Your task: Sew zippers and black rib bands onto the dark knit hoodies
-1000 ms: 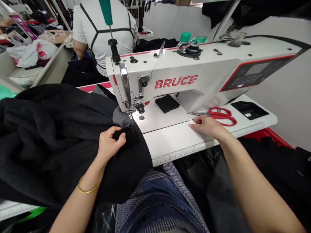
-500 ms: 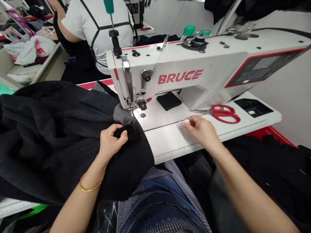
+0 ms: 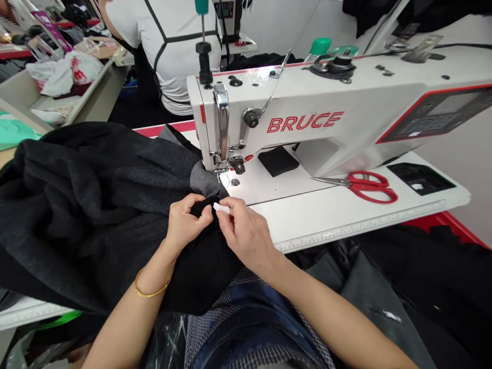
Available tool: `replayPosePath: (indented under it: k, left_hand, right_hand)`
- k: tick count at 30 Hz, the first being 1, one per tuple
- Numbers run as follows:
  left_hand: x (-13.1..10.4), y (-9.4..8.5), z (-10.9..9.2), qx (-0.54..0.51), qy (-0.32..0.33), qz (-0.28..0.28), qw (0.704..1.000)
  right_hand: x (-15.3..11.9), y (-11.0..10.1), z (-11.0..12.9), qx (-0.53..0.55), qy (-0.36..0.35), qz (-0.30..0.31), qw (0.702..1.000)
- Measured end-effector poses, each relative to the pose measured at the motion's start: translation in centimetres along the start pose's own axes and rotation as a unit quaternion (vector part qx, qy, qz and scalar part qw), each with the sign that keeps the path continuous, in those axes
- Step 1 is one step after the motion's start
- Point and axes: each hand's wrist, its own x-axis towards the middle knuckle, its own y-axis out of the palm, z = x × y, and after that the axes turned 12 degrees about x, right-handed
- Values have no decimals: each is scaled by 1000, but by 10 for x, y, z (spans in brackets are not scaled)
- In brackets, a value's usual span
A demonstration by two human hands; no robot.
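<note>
A large dark garment (image 3: pixel 115 205) of black and charcoal cloth drapes over the left of the sewing table and my lap. My left hand (image 3: pixel 188 220) pinches a folded black edge of it, just in front of the sewing machine's needle area. Between the thumb and fingers of my right hand (image 3: pixel 246 228) is a small white piece (image 3: pixel 222 208), perhaps tailor's chalk. Its tip is at or very near the pinched edge; contact is hard to tell. The white sewing machine (image 3: pixel 307 97) stands just beyond, with grey cloth of the garment beside its presser foot.
Red-handled scissors (image 3: pixel 371 187) lie on the machine bed, right of a folded black cloth piece (image 3: pixel 278 161). A ruler strip (image 3: pixel 326 225) runs along the front edge. Dark fabric (image 3: pixel 434 277) is heaped at lower right. Another person (image 3: pixel 172 56) is behind the machine.
My right hand has moved left from the table near the scissors to my left hand, carrying the white piece. My left hand keeps its pinch on the cloth. The view has shifted slightly.
</note>
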Motion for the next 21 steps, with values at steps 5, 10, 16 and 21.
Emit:
replayPosePath:
  k: [5,10,16,21]
  left_hand:
    - [0,0,0,-10,17,-18,1000]
    - [0,0,1,-5,25,-22,999]
    - [0,0,1,-8,28,-20,999]
    - [1,-3,0,-25,31,-8,999]
  right_hand:
    - [0,5,-2,-36,-23,-12,999]
    - [-3,8,-3,-53,-23,16,998]
    - [-9,-2,-9,-61,-14,6,998]
    - [-22,-57,-72,-181,129,-110,969]
